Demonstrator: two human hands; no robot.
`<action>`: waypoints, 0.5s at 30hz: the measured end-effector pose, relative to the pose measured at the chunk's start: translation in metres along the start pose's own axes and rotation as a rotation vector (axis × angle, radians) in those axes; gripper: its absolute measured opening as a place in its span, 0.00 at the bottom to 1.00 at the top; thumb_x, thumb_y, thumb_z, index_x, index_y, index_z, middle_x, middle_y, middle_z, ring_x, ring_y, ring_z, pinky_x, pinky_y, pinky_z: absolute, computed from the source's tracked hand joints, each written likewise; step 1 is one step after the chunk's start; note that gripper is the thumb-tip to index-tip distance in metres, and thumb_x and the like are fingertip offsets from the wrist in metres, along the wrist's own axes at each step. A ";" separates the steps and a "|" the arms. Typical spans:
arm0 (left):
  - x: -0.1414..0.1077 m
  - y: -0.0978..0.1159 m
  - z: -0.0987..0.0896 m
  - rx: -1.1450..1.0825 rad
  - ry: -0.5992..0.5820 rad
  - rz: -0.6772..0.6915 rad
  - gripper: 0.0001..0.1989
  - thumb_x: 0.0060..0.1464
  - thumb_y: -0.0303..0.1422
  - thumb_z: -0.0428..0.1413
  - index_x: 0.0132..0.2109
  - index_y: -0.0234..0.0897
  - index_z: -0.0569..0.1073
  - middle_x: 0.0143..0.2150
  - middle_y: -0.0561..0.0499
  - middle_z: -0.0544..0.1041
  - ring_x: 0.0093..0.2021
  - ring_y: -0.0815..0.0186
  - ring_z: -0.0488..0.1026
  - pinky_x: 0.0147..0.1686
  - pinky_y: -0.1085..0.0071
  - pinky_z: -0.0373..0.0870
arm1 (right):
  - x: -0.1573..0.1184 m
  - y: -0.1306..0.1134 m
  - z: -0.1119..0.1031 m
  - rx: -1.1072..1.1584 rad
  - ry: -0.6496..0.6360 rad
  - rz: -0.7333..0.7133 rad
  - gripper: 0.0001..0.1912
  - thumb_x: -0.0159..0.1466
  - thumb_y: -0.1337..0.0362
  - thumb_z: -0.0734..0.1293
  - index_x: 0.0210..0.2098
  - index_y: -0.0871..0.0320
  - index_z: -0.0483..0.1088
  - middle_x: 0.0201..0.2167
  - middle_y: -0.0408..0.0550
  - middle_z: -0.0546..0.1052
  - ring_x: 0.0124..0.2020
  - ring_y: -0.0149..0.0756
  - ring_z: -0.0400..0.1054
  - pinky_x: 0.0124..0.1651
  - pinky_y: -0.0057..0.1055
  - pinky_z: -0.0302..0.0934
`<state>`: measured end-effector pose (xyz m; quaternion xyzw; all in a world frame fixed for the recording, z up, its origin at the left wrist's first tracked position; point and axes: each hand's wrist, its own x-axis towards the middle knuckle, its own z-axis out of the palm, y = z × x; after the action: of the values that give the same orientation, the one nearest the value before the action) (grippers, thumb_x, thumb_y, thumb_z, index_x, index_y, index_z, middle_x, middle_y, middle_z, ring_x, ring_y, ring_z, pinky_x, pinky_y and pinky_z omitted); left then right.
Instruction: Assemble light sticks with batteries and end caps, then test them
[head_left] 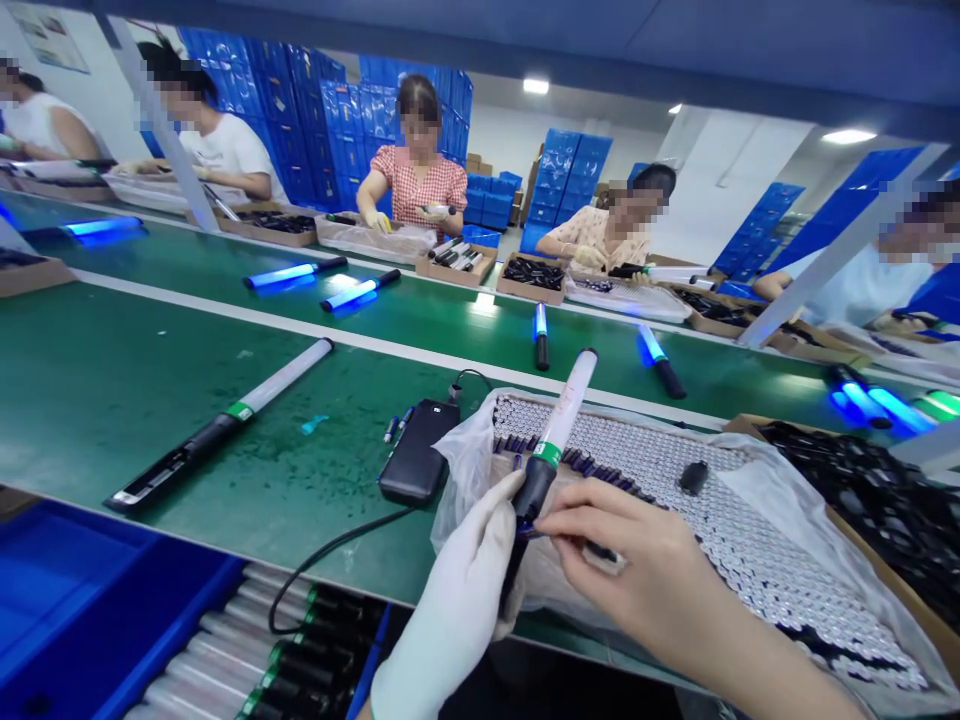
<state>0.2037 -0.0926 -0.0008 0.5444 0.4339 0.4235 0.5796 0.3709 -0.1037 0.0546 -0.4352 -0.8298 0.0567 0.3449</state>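
My gloved left hand is wrapped round the black handle of a light stick, whose white tube points up and away. My bare right hand pinches a small dark blue battery against the side of that handle. A dark item, partly hidden, shows under the right fingers. Beneath and behind both hands lies a plastic-lined tray of batteries, packed upright in rows, with a small black part on top.
A second light stick and a black power bank with a cable lie on the green table. Blue-lit sticks rest on the belt beyond. Black parts fill a box at right. Several people work opposite.
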 end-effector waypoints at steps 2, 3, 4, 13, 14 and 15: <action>0.000 0.001 0.000 0.018 -0.009 0.007 0.24 0.65 0.44 0.45 0.63 0.43 0.65 0.66 0.54 0.64 0.67 0.68 0.56 0.66 0.72 0.50 | 0.001 -0.002 -0.002 -0.078 0.061 -0.062 0.10 0.60 0.74 0.64 0.36 0.56 0.77 0.36 0.46 0.78 0.36 0.28 0.75 0.39 0.20 0.71; 0.000 0.001 0.000 0.016 -0.006 0.004 0.24 0.65 0.44 0.45 0.64 0.42 0.65 0.66 0.54 0.64 0.67 0.68 0.56 0.66 0.72 0.50 | 0.001 -0.003 -0.004 -0.090 0.071 -0.078 0.10 0.61 0.73 0.64 0.36 0.56 0.77 0.37 0.46 0.78 0.36 0.28 0.75 0.39 0.20 0.71; -0.001 0.002 0.001 0.012 -0.004 0.008 0.24 0.65 0.44 0.44 0.63 0.40 0.65 0.66 0.53 0.64 0.67 0.68 0.57 0.66 0.72 0.50 | 0.001 -0.004 -0.007 -0.079 0.058 -0.080 0.10 0.61 0.73 0.65 0.37 0.55 0.76 0.37 0.46 0.78 0.36 0.28 0.75 0.38 0.20 0.71; -0.006 0.012 0.004 -0.212 0.041 -0.024 0.24 0.58 0.44 0.55 0.58 0.41 0.73 0.59 0.47 0.71 0.66 0.58 0.58 0.66 0.62 0.51 | 0.000 0.003 -0.012 0.146 -0.321 0.066 0.10 0.66 0.67 0.64 0.41 0.52 0.76 0.40 0.45 0.78 0.40 0.30 0.73 0.45 0.26 0.70; -0.006 0.014 0.005 -0.233 0.050 -0.040 0.24 0.56 0.44 0.57 0.57 0.41 0.74 0.57 0.46 0.73 0.65 0.57 0.59 0.65 0.62 0.53 | -0.001 0.005 -0.009 0.160 -0.325 0.066 0.10 0.66 0.67 0.63 0.42 0.52 0.76 0.41 0.45 0.77 0.40 0.29 0.73 0.46 0.26 0.69; -0.006 0.016 0.005 -0.250 0.056 -0.053 0.24 0.54 0.44 0.59 0.56 0.41 0.74 0.55 0.46 0.75 0.64 0.56 0.61 0.64 0.63 0.56 | -0.002 0.007 -0.006 0.169 -0.309 0.058 0.11 0.67 0.68 0.63 0.42 0.52 0.77 0.41 0.45 0.77 0.40 0.29 0.73 0.45 0.25 0.69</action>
<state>0.2063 -0.0993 0.0154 0.4443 0.4083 0.4738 0.6415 0.3801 -0.1022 0.0552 -0.4147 -0.8522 0.2024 0.2469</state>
